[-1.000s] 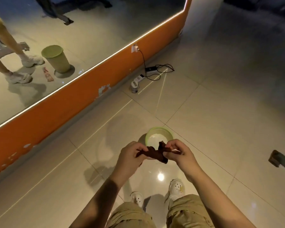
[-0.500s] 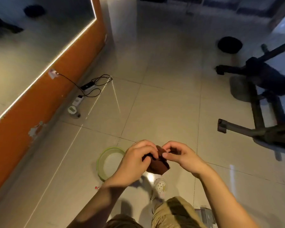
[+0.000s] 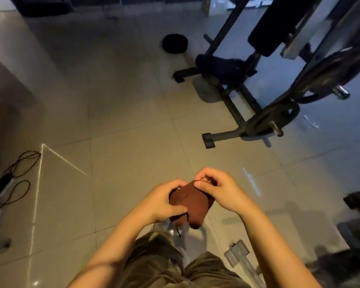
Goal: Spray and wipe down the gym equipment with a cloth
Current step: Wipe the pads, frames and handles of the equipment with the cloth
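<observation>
A dark brown cloth [image 3: 192, 204] hangs folded between my two hands at waist height over the tiled floor. My left hand [image 3: 164, 202] grips its left side with thumb across the front. My right hand [image 3: 220, 190] pinches its top edge between thumb and fingers. A black weight machine [image 3: 233, 94] with a padded seat, floor bars and round weight plates [image 3: 272, 119] stands on the floor ahead to the right. No spray bottle shows.
A black round object [image 3: 175, 43] lies on the floor at the back. Black cables and a power strip [image 3: 10, 177] lie at the left. A metal bar end [image 3: 239, 256] and a dark machine base [image 3: 357, 223] sit at the lower right.
The view has swung right, away from the orange wall and green bucket, which are now out of view; the weight machine is nearer. Both hands have kept hold of the cloth, now flatter.
</observation>
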The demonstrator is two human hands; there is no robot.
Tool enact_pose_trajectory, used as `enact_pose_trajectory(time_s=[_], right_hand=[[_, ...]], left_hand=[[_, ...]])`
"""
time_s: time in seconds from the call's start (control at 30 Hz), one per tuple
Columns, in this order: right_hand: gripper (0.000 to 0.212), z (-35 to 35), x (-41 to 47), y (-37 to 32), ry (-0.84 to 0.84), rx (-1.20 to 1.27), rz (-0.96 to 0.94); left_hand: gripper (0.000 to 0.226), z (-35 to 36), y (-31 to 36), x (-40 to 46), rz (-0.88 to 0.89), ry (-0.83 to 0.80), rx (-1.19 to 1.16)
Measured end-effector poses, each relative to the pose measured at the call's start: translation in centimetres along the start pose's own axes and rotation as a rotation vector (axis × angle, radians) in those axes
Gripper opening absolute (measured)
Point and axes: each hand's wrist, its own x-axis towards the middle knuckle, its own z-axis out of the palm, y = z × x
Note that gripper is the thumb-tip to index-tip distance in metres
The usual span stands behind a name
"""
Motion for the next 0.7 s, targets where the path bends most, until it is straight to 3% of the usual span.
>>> enact_pose_trajectory(time_s=[0.3,0.4,0.57,0.67,0.7], right_hand=[[0.020,-8.4,5.9,0.1,0.346,-0.062,0.125],[0.020,-10.6,8.6,-1.1,0.321,-0.135,0.182],[0.034,-13.6,10.9,-0.3,0.316,-0.315,0.249],[0.005,-14.8,9.6,1.7,0.418,-0.287,0.268],[0.004,-15.5,9.1,2.2,0.474,-0.259,0.282]], left_hand=[[0.013,-5.2,3.6,17.7,0.352,-0.255,0.298],[0.030,-7.3,4.0,21.8,0.459,-0.244,0.485],[0.030,-8.3,5.7,28.4,0.498,-0.309,0.712],[0.042,-7.7,6.3,32.0,0.491,-0.435,0.681],[0.050,-7.2,6.7,33.0,0.460,-0.494,0.637]])
